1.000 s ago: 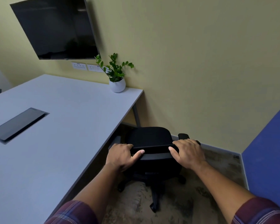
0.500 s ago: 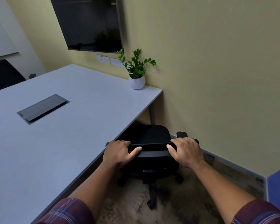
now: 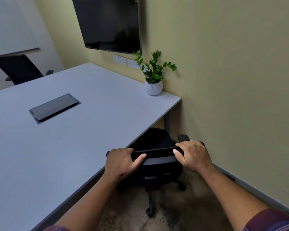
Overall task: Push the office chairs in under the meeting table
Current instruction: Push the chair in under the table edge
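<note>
A black office chair (image 3: pixel 154 140) stands at the near right side of the grey meeting table (image 3: pixel 83 130), its seat partly under the tabletop edge. My left hand (image 3: pixel 122 161) grips the left end of the chair's backrest top. My right hand (image 3: pixel 193 155) grips the right end. The chair's right armrest shows just beyond my right hand; its wheeled base stands on the floor below. A second black office chair (image 3: pixel 18 69) stands at the table's far left side, its back well above the tabletop.
A potted plant (image 3: pixel 153 77) sits on the table's far right corner by the yellow wall (image 3: pixel 232 80). A cable hatch (image 3: pixel 54 108) is set in the tabletop. A dark screen (image 3: pixel 110 24) hangs on the wall. The wall runs close along the chair's right.
The chair has rolled left and forward, its seat now further under the table edge. My view has turned left, bringing the far chair into sight. Both hands keep their grip.
</note>
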A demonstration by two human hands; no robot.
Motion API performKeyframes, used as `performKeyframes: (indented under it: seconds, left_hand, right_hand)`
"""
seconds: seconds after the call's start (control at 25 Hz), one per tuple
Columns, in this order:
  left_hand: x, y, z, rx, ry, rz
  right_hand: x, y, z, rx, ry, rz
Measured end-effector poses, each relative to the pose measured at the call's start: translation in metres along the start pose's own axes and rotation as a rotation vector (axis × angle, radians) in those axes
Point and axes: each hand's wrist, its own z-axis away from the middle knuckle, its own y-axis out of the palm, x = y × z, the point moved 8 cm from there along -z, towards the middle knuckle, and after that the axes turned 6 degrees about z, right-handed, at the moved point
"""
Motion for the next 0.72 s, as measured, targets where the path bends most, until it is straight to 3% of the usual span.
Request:
performKeyframes:
  seconds: [0.72]
  left_hand:
    - [-0.028,0.035,-0.106,0.025,-0.275,-0.036]
  right_hand:
    - [-0.081,0.095,-0.191,0.049,-0.351,-0.149]
